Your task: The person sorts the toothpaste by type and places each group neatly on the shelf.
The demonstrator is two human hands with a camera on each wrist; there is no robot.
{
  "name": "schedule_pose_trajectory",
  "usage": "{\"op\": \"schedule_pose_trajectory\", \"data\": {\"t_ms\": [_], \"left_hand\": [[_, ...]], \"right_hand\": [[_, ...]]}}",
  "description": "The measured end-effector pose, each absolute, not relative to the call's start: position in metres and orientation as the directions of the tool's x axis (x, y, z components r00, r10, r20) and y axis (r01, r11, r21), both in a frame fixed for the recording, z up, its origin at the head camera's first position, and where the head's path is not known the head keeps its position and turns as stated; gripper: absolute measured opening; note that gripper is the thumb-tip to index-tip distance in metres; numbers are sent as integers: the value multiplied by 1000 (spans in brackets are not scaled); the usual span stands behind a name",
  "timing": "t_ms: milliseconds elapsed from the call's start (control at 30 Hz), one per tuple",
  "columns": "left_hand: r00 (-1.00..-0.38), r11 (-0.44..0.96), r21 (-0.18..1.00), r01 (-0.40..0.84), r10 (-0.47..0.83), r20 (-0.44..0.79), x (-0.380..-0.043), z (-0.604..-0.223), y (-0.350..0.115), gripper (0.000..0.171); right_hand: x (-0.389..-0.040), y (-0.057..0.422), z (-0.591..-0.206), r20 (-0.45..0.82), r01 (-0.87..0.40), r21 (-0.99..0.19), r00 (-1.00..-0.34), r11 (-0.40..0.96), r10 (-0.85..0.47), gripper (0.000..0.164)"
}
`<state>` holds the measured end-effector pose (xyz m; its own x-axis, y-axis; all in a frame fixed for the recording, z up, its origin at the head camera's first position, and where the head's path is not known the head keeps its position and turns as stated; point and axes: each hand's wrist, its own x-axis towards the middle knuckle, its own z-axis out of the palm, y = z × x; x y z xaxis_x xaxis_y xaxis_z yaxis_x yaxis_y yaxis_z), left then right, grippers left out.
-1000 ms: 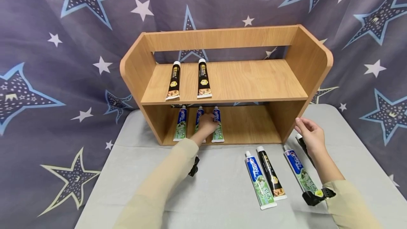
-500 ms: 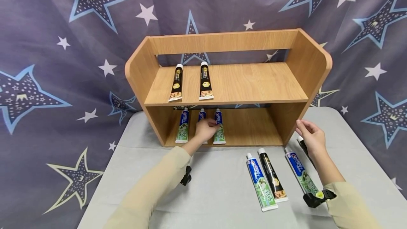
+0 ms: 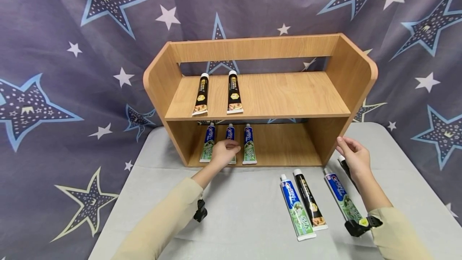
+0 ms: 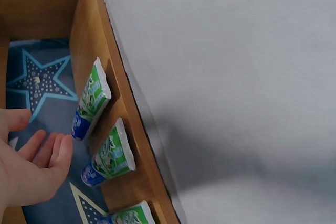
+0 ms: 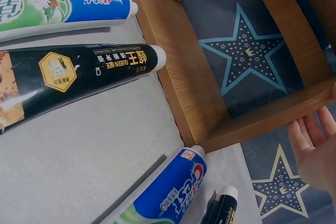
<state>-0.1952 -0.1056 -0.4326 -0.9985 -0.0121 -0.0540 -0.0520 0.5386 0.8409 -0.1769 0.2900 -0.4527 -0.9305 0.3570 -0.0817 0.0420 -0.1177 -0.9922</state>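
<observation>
My left hand [image 3: 223,153] hovers in front of the lower shelf with nothing in it, partly covering the middle Crest toothpaste tube [image 3: 230,132]. Green-and-blue Crest tubes lie on either side, a left tube [image 3: 208,143] and a right tube [image 3: 249,145]. In the left wrist view the fingers [image 4: 59,156] are loosely bent and apart from the tubes. My right hand [image 3: 355,157] holds the front edge of the wooden shelf's right side panel [image 5: 262,121], thumb on one side and fingers [image 5: 302,135] on the other.
Two black toothpaste tubes, one left [image 3: 201,95] and one right [image 3: 234,93], lie on the upper shelf [image 3: 288,93]. On the grey tabletop are a Crest tube [image 3: 296,208], a black tube [image 3: 309,200], another Crest tube [image 3: 342,196] and a partly hidden black tube [image 3: 344,165].
My left hand has let go of the right Crest tube on the lower shelf and moved left, away from it. The right hand stays at the side panel.
</observation>
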Motion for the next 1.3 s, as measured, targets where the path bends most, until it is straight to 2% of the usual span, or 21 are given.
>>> {"op": "schedule_pose_trajectory", "data": {"t_ms": [67, 167, 367, 467, 733, 867, 967, 1133, 1233, 1300], "left_hand": [[-999, 525, 850, -52, -22, -47, -193, -434, -110, 25], [-998, 506, 861, -54, -41, -39, -189, -435, -117, 25], [-997, 510, 860, -22, -76, 20, -179, -436, -134, 22], [-994, 529, 848, -4, -96, 55, -173, -434, -143, 21], [-980, 520, 854, 10, -164, 111, -156, -422, -168, 22], [-966, 507, 862, 0, -223, 131, -150, -417, -182, 19], [-948, 502, 865, -8, -278, 153, -147, -414, -194, 18], [-920, 459, 888, 1, -348, 181, -145, -407, -211, 18], [-897, 425, 905, 27, -390, 210, -144, -403, -219, 18], [-879, 398, 916, 48, -418, 228, -144, -401, -223, 18]], "right_hand": [[-186, 299, -468, -64, 27, -994, -933, -110, 354, 28], [-191, 306, -479, -42, -9, -989, -938, -146, 344, 29], [-172, 283, -445, -25, -14, -995, -929, -101, 370, 15], [-163, 274, -429, -55, -2, -988, -928, -153, 369, 7], [-158, 268, -413, -142, 63, -973, -922, -223, 360, 13], [-159, 271, -418, -113, 36, -975, -929, -218, 351, 10], [-165, 279, -432, -73, 18, -987, -937, -161, 342, 6], [-183, 299, -465, -53, -2, -987, -940, -162, 337, 25], [-177, 292, -454, -72, 19, -987, -938, -160, 338, 19], [-167, 281, -434, -104, 53, -986, -939, -160, 327, 8]]}}
